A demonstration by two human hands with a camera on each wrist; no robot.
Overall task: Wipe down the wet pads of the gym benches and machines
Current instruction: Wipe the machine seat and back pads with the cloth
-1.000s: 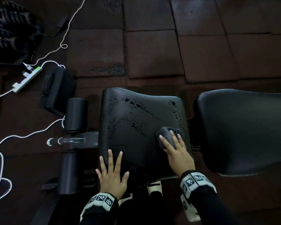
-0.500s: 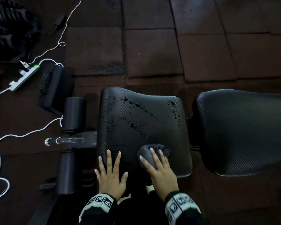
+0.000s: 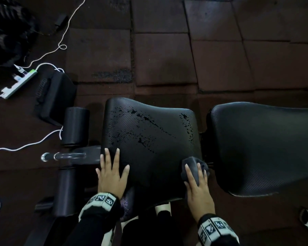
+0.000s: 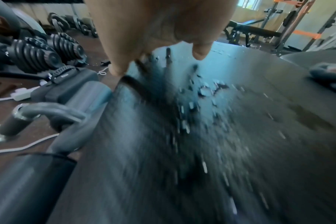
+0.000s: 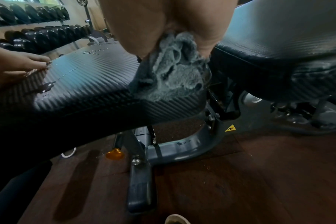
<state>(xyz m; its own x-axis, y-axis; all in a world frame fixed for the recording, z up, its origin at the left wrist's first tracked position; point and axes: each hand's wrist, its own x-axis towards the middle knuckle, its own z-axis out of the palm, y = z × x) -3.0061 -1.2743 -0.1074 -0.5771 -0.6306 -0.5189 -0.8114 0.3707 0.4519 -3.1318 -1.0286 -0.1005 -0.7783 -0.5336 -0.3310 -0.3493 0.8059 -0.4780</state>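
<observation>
Shift: cloth (image 3: pixel 194 170) swept from near the pad's near-middle out to its 4 o'clock corner, under the right hand (image 3: pixel 197 190); left hand (image 3: pixel 112 174) unmoved at 7 o'clock.
Right grip: fingers laid nearly straight over the bunched grey cloth, pressing it down on the seat pad (image 3: pixel 149 139); from the wrist view, thumb and fingers seem to tuck round the bundle's edges, so more a press with a light hold than a fist.
Left grip: flat, fingers spread, holding nothing, bracing on the pad's edge.
Cloth place: at the pad's right near corner, just beside the gap to the back pad (image 3: pixel 265 148).
Wet patches: drops (image 3: pixel 144 119) strung across the far half from 11 to 1 o'clock, with more along the right edge at 2 o'clock.
Near strip: looks free of drops, judged already wiped.
Meaning: one sideways pass done along the near edge; most of the wet part not yet reached.
Next, likely: push toward 12 o'clock up the right edge, then across.
Back pad: no drops visible from above.
Floor at 9 o'clock: power strip (image 3: pixel 18 80) with white cord (image 3: pixel 25 146).
</observation>
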